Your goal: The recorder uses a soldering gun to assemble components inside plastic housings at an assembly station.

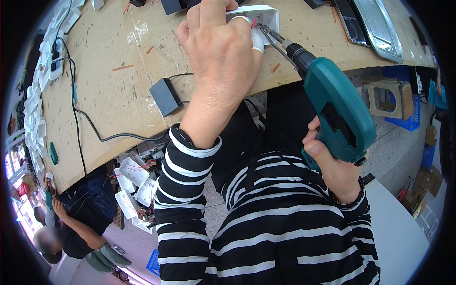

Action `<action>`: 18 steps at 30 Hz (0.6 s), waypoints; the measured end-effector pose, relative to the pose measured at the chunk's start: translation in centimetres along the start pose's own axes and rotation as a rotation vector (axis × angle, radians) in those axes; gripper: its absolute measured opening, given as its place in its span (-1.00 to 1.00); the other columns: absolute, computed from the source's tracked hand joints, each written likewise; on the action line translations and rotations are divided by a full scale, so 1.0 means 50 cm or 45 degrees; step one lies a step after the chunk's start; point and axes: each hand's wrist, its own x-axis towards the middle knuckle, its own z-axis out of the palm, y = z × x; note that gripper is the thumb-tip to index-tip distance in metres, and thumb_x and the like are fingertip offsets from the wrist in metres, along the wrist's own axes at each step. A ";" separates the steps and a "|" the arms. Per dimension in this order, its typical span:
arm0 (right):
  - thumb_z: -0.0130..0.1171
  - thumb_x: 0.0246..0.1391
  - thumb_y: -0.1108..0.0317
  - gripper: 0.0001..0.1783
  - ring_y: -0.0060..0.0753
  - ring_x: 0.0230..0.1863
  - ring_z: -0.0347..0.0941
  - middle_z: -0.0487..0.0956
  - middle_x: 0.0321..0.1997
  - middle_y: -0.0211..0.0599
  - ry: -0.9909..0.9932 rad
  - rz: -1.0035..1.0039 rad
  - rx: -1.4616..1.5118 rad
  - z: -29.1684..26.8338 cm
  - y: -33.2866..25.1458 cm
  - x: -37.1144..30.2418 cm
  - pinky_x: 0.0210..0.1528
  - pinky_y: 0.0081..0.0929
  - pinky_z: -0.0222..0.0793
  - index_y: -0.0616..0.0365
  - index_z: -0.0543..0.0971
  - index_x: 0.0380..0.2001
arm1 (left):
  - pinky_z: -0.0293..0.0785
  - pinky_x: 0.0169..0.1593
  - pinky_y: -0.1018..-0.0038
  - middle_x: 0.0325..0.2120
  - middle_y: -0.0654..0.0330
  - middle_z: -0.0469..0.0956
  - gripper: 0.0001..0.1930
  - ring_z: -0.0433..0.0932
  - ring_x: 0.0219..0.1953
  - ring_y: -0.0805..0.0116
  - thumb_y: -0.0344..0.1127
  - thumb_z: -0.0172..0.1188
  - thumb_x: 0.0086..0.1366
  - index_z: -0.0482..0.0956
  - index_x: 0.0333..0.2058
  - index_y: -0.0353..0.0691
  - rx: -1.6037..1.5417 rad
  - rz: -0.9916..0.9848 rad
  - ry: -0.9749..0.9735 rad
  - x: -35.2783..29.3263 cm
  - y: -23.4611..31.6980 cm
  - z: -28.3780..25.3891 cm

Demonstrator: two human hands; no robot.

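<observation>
My right hand [332,168] grips the handle of a teal soldering gun [339,107], its fingers wrapped round it. The gun's metal tip, with a thin feed tube beside it, points up and left into a white plastic housing [270,16] at the table's near side. Over that housing my left hand [221,52] is bent and closed, white covers on two fingers. A short red wire [254,22] shows between those covered fingers. The hand hides much of the housing and whatever lies under the palm.
A black box-shaped adapter [165,96] with a cable lies left of my wrist. Black cords [74,95] cross the table's left side. White housings [135,173] with wires fill a spot below the edge. Clear trays [377,28] lie at right. Another person [78,228] works at lower left.
</observation>
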 end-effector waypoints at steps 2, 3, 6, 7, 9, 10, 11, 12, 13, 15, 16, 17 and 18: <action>0.27 -0.09 0.47 -0.53 -0.50 -0.35 0.48 0.49 -0.23 -0.19 0.005 -0.019 0.001 0.000 -0.001 0.000 -0.31 -0.60 0.46 0.30 0.40 -0.07 | 0.22 -0.19 0.27 -0.38 0.09 0.41 -0.89 0.36 -0.27 0.10 -0.47 0.21 -0.20 0.46 -0.63 -0.32 0.001 0.000 -0.007 0.000 0.000 -0.002; 0.27 -0.09 0.46 -0.53 -0.50 -0.35 0.48 0.49 -0.23 -0.19 -0.002 -0.011 0.010 0.001 -0.003 0.001 -0.31 -0.60 0.46 0.30 0.39 -0.07 | 0.22 -0.19 0.27 -0.38 0.09 0.41 -0.90 0.36 -0.26 0.11 -0.48 0.21 -0.20 0.47 -0.63 -0.32 0.002 -0.001 -0.015 0.000 0.000 -0.004; 0.28 -0.09 0.46 -0.50 -0.49 -0.34 0.49 0.49 -0.21 -0.16 -0.013 0.002 0.015 0.000 -0.004 0.002 -0.31 -0.59 0.46 0.31 0.37 -0.04 | 0.22 -0.19 0.27 -0.38 0.10 0.41 -0.90 0.36 -0.26 0.11 -0.47 0.21 -0.19 0.48 -0.62 -0.33 -0.017 -0.018 0.002 0.002 0.002 -0.002; 0.28 -0.09 0.45 -0.47 -0.48 -0.34 0.49 0.49 -0.19 -0.14 -0.018 0.008 0.011 0.000 -0.004 0.002 -0.30 -0.59 0.46 0.31 0.36 -0.02 | 0.22 -0.19 0.27 -0.38 0.10 0.41 -0.90 0.36 -0.26 0.11 -0.47 0.21 -0.19 0.48 -0.62 -0.33 -0.017 -0.018 0.003 0.001 0.001 -0.003; 0.27 -0.09 0.45 -0.44 -0.48 -0.34 0.49 0.49 -0.15 -0.10 -0.015 0.005 0.023 0.001 -0.007 0.005 -0.29 -0.59 0.45 0.31 0.33 0.02 | 0.21 -0.19 0.27 -0.38 0.10 0.41 -0.89 0.36 -0.27 0.12 -0.46 0.21 -0.18 0.49 -0.61 -0.33 -0.013 -0.015 -0.020 0.000 -0.001 -0.004; 0.27 -0.08 0.45 -0.41 -0.48 -0.34 0.49 0.48 -0.11 -0.06 -0.013 0.004 0.036 0.001 -0.009 0.006 -0.29 -0.58 0.45 0.30 0.31 0.05 | 0.21 -0.19 0.27 -0.38 0.10 0.41 -0.89 0.36 -0.27 0.12 -0.46 0.21 -0.18 0.49 -0.61 -0.33 -0.014 -0.015 -0.020 0.001 -0.001 -0.004; 0.27 -0.08 0.45 -0.41 -0.48 -0.34 0.49 0.48 -0.11 -0.06 -0.013 0.004 0.036 0.001 -0.010 0.006 -0.29 -0.58 0.45 0.30 0.31 0.05 | 0.21 -0.19 0.28 -0.38 0.10 0.41 -0.89 0.36 -0.27 0.12 -0.46 0.20 -0.18 0.48 -0.61 -0.33 -0.008 -0.013 -0.020 0.001 -0.001 -0.003; 0.27 -0.08 0.44 -0.39 -0.47 -0.33 0.49 0.47 -0.08 -0.04 -0.015 0.006 0.014 0.000 -0.011 0.005 -0.28 -0.58 0.45 0.29 0.29 0.07 | 0.21 -0.19 0.28 -0.38 0.11 0.40 -0.89 0.36 -0.27 0.12 -0.46 0.20 -0.18 0.48 -0.61 -0.33 -0.002 -0.011 -0.020 0.001 -0.001 -0.003; 0.28 -0.08 0.44 -0.36 -0.47 -0.33 0.49 0.47 -0.05 -0.01 -0.017 0.009 -0.008 -0.001 -0.011 0.005 -0.27 -0.57 0.45 0.28 0.28 0.08 | 0.21 -0.19 0.28 -0.38 0.11 0.40 -0.89 0.36 -0.27 0.12 -0.46 0.20 -0.18 0.48 -0.61 -0.33 -0.002 -0.011 -0.020 0.001 0.000 -0.003; 0.28 -0.09 0.44 -0.36 -0.47 -0.33 0.49 0.46 -0.04 0.00 -0.031 0.005 -0.017 -0.003 -0.009 0.005 -0.27 -0.57 0.45 0.27 0.28 0.09 | 0.22 -0.18 0.28 -0.38 0.11 0.40 -0.90 0.36 -0.27 0.13 -0.46 0.20 -0.17 0.48 -0.60 -0.33 0.003 -0.041 -0.020 0.000 0.002 -0.002; 0.28 -0.09 0.44 -0.36 -0.47 -0.33 0.49 0.45 -0.02 0.01 -0.046 0.001 -0.026 -0.003 -0.008 0.005 -0.26 -0.57 0.45 0.27 0.28 0.09 | 0.22 -0.18 0.28 -0.38 0.11 0.40 -0.90 0.36 -0.27 0.13 -0.46 0.20 -0.17 0.48 -0.60 -0.33 0.003 -0.041 -0.020 0.000 0.001 -0.001; 0.28 -0.09 0.44 -0.36 -0.47 -0.33 0.49 0.45 -0.02 0.01 -0.046 0.001 -0.026 -0.003 -0.008 0.005 -0.26 -0.57 0.45 0.27 0.28 0.09 | 0.22 -0.18 0.28 -0.38 0.11 0.40 -0.90 0.36 -0.27 0.12 -0.46 0.19 -0.17 0.49 -0.60 -0.33 0.003 -0.035 -0.021 0.000 0.001 -0.002; 0.28 -0.09 0.45 -0.35 -0.48 -0.33 0.49 0.45 -0.02 0.01 -0.038 -0.003 -0.021 -0.002 -0.009 0.005 -0.26 -0.57 0.45 0.26 0.28 0.09 | 0.22 -0.18 0.28 -0.38 0.11 0.40 -0.90 0.36 -0.27 0.12 -0.46 0.19 -0.17 0.49 -0.60 -0.33 0.003 -0.029 -0.023 0.000 0.000 -0.002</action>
